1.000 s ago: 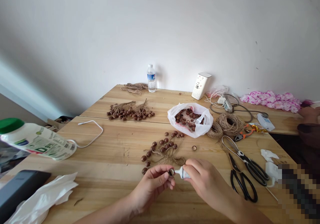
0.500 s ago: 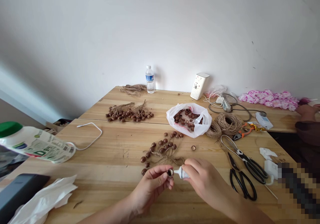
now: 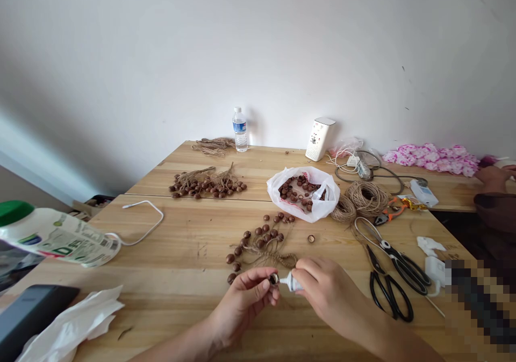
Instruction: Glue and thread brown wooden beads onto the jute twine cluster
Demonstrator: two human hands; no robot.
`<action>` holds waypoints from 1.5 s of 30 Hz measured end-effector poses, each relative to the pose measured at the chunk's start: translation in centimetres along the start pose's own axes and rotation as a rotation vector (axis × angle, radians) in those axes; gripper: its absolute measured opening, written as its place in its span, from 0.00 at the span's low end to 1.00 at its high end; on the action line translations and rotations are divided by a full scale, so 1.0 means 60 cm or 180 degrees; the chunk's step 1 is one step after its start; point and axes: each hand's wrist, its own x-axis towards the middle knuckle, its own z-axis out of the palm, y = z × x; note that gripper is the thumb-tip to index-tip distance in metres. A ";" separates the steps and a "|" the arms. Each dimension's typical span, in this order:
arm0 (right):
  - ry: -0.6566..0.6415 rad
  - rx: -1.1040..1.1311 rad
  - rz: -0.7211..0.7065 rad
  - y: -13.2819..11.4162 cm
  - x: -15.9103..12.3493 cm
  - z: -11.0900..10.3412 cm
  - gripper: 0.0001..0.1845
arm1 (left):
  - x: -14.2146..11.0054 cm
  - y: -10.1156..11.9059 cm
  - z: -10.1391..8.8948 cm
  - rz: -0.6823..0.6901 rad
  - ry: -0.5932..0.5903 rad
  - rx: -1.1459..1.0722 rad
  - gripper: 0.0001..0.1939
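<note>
Between the thumb and fingers of my left hand (image 3: pixel 248 300) is a brown nutshell half (image 3: pixel 273 279), its pale hollow turned toward the right. My right hand (image 3: pixel 328 289) grips a small white glue tube (image 3: pixel 295 282), whose nozzle points left at the shell's rim; I cannot tell whether they touch. Just beyond my hands, several round brown nuts (image 3: pixel 260 243) lie strung on thin jute cords (image 3: pixel 266 255). Another open nutshell half (image 3: pixel 310 239) rests alone on the table. Farther back, a white plastic bag (image 3: pixel 278 200) holds many shell pieces.
Jute twine rolls (image 3: pixel 366 198), orange-handled pliers (image 3: pixel 391 211) and two pairs of scissors (image 3: pixel 403 268) lie to the right. Finished-looking nut bundles (image 3: pixel 207 183) and a water bottle (image 3: pixel 239 129) are farther back. A green-capped bottle (image 3: pixel 60 233) is at left. Another person's arm (image 3: pixel 497 195) shows at far right.
Both hands hold nearly the same pose, shell and tube nozzle still close together. The whole view has shifted slightly, with table objects appearing a little farther left.
</note>
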 end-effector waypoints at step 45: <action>0.0077 0.0346 -0.0169 -0.008 0.002 0.016 0.05 | -0.001 0.006 0.005 0.0078 0.0299 0.0081 0.12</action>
